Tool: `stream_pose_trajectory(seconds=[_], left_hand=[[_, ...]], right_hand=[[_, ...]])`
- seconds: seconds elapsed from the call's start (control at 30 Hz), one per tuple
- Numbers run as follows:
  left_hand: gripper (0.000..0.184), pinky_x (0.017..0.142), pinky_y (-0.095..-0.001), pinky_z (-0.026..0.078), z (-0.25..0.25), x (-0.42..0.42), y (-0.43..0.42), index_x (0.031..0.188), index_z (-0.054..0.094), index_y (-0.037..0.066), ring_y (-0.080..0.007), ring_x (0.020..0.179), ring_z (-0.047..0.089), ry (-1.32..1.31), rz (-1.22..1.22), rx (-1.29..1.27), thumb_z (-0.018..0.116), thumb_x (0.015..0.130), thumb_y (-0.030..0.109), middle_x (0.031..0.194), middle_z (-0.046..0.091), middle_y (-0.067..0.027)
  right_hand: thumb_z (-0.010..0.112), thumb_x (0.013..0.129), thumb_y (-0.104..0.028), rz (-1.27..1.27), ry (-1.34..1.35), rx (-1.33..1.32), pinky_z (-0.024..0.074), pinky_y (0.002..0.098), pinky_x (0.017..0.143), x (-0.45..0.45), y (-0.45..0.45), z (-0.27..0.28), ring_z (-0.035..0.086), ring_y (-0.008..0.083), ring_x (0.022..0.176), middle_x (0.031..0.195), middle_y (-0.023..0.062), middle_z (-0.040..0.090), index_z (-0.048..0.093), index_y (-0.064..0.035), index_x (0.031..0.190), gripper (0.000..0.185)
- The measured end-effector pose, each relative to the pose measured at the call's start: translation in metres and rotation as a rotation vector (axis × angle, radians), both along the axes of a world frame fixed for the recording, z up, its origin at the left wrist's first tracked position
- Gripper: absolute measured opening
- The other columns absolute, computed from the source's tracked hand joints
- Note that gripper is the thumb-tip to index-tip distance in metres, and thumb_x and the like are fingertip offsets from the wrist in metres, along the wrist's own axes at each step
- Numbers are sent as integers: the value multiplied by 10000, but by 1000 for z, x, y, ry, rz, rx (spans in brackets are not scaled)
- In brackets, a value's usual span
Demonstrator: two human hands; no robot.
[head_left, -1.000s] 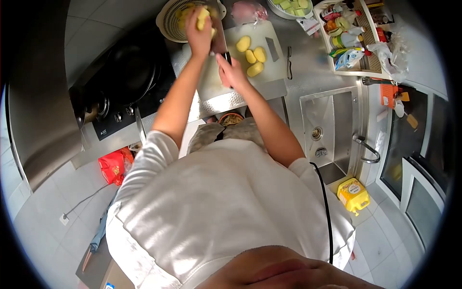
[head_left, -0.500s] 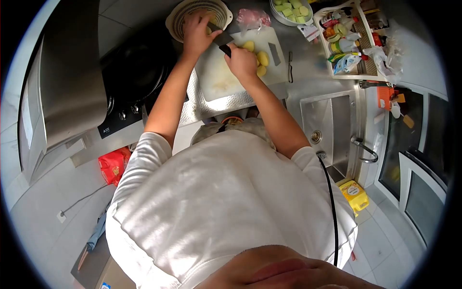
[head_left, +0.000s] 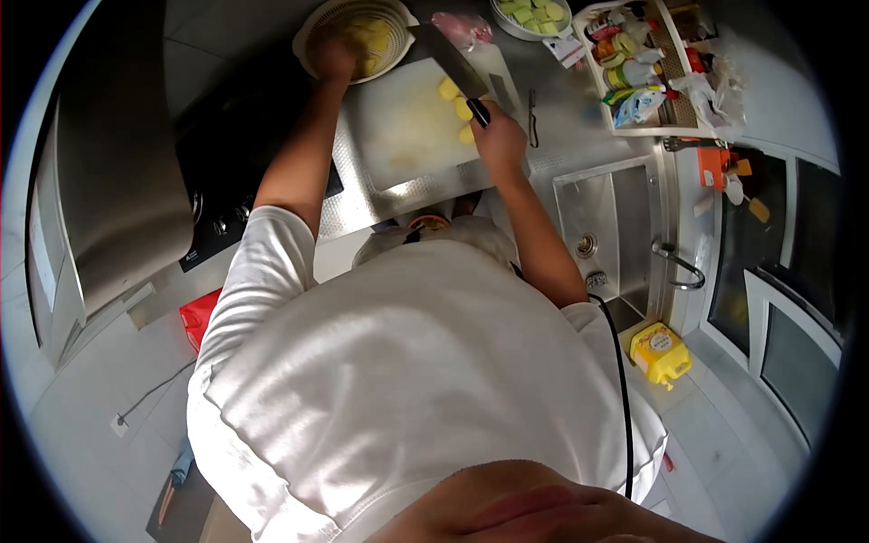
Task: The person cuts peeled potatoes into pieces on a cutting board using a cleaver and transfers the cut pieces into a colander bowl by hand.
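Board: biggest, pale and flat, on the steel counter. Likely stiff, with some weight; best held by opposite edges.

Colander: beyond the board's far left corner, yellow pieces inside. Looks like thin plastic, so probably light, with a little flex; rim is the place to hold.

Knife: above the board, broad blade slanting away and leftward, tip near the colander rim. Should be stiff and blade-heavy; dark handle is the only safe hold.

Right hand: fingers closed round that handle. Left hand: at the colander's near-left side, blurred and dark; can't tell whether fingers are curled or spread, or hold anything.

Potatoes: smallest, peeled-looking, on the board's right part, partly behind knife and right hand. Likely firm, light, slippery when wet; take by the sides, fingertips tucked. Pieces in the colander look thinner, so probably snap more easily; scoop loosely.
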State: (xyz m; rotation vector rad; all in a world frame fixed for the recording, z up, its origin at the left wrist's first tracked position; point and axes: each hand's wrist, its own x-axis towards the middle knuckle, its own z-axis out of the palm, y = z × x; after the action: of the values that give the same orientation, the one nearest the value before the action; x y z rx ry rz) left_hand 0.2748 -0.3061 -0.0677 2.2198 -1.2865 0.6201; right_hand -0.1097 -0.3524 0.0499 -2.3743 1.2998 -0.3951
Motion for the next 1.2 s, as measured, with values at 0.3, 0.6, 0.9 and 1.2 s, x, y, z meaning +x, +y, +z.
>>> stream_pose_trajectory(seconds=[0.3,0.6,0.9,1.2], left_hand=[[413,1028,-429,502,34,-209,-27,1264,652,141,-366,1169,581,623,-565,214,687,854,107,1290,597,-100],[521,1061,-405,496,-26,-207,-32,1311,687,204,-355,1215,606,728,-359,238,739,804,93,1356,623,-120],[558,991,-336,531,-53,-226,114,1303,594,72,-242,1086,660,985,-244,14,830,798,59,1201,665,-130],[430,848,-317,561,-69,-232,118,1179,658,31,-174,913,667,1200,23,-167,873,832,168,1032,683,-62]], right_hand=[[666,937,-166,-299,-560,423,532,334,766,-76,19,-39,685,207,789,860,98,719,702,-52,1070,179],[644,904,-117,-255,-539,467,530,330,799,-112,45,-54,683,209,837,908,90,719,687,-44,1057,174],[693,968,-374,31,-182,616,535,419,698,-112,79,-63,675,402,794,844,182,706,665,-52,983,324],[618,1004,-451,128,-104,531,513,546,717,-83,87,-54,651,490,832,843,242,688,603,-47,993,404]])
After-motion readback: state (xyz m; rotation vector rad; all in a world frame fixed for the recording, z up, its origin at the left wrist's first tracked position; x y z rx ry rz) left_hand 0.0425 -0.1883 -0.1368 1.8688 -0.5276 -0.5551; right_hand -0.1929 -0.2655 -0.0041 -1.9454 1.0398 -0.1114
